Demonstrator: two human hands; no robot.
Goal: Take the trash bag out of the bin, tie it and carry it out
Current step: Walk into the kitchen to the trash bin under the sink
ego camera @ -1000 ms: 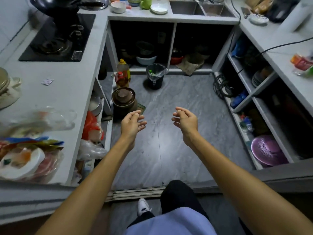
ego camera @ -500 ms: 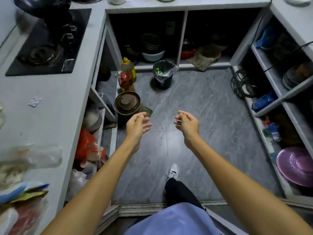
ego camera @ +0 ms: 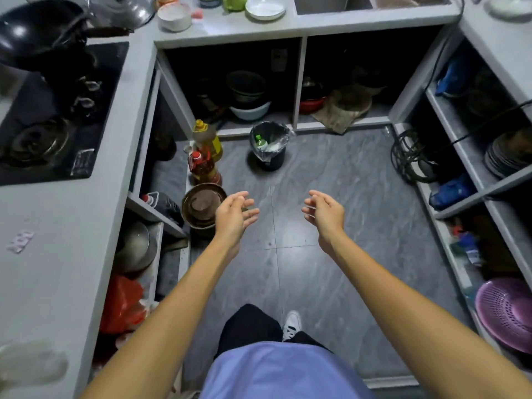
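Observation:
A small black bin (ego camera: 270, 161) stands on the grey floor at the far end of the kitchen, under the counter. A clear trash bag (ego camera: 283, 133) lines it, its rim folded over the edge, with a green-capped bottle and other rubbish inside. My left hand (ego camera: 234, 216) and my right hand (ego camera: 325, 213) are stretched out in front of me, palms facing each other. Both hands are empty with fingers loosely curled and apart. They are well short of the bin and touch nothing.
Oil bottles (ego camera: 205, 152) and a brown lidded pot (ego camera: 203, 204) crowd the floor left of the bin. Coiled black cable (ego camera: 408, 156) lies at the right. Grey counters and open shelves close in both sides. A purple colander (ego camera: 506, 312) sits low right.
I have stepped farther into the kitchen, so the bin is nearer and larger. My hands stay raised and empty and have spread a little wider apart.

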